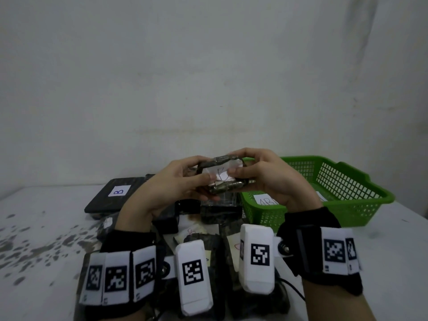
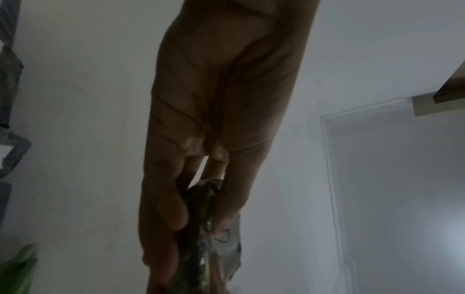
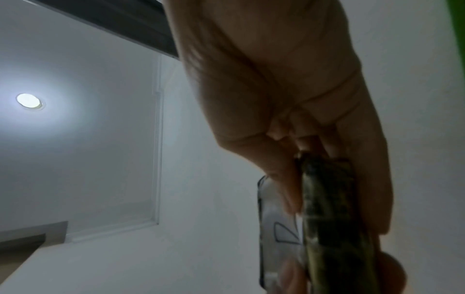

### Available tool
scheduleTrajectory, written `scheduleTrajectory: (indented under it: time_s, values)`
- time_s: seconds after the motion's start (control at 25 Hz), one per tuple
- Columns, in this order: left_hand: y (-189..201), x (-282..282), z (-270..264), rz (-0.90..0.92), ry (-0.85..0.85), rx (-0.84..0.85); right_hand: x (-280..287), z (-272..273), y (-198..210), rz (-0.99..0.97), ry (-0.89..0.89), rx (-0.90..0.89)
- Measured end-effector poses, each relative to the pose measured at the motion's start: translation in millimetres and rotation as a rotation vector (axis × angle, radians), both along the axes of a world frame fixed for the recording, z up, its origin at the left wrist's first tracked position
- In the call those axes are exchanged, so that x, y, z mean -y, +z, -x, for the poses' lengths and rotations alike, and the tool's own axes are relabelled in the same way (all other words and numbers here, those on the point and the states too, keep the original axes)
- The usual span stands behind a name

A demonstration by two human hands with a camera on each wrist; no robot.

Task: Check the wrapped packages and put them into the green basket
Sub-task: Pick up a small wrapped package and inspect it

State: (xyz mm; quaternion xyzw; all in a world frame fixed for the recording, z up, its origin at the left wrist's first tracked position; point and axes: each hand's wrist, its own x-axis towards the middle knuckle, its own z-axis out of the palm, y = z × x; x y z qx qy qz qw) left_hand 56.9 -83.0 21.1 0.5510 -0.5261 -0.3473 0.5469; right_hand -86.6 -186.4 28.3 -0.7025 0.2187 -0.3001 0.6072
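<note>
Both hands hold one small dark-wrapped package (image 1: 221, 176) with a white handwritten label up above the table. My left hand (image 1: 178, 181) grips its left end, thumb on the label. My right hand (image 1: 257, 174) grips its right end, fingers curled over the top. The left wrist view shows the package (image 2: 201, 228) edge-on between thumb and fingers; the right wrist view shows the same package (image 3: 327, 208) with its label side. The green mesh basket (image 1: 347, 181) stands on the table to the right, with labelled packages inside.
Several dark wrapped packages (image 1: 217, 212) lie in a heap on the white table (image 1: 46, 228) below my hands. A flat black package marked B (image 1: 113, 195) lies at the back left. A plain wall stands close behind the table.
</note>
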Motion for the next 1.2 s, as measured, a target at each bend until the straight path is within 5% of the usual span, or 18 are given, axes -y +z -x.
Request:
scheduleTrajectory:
  time_s: [0.24,0.52,1.2]
  values:
    - [-1.4,0.9,-1.4,-0.047,-0.014,-0.042,-3.7,-6.9,-1.6,0.016,-0.074,-0.069]
    - [-0.9,-3.3,-9.0,0.002,0.096,-0.032,-8.7,-5.8,-1.4,0.081,0.053,-0.128]
    - [-2.3,-1.6,-14.0,0.045,0.019,-0.012,-3.5,5.1,-1.1,0.203,0.15,-0.035]
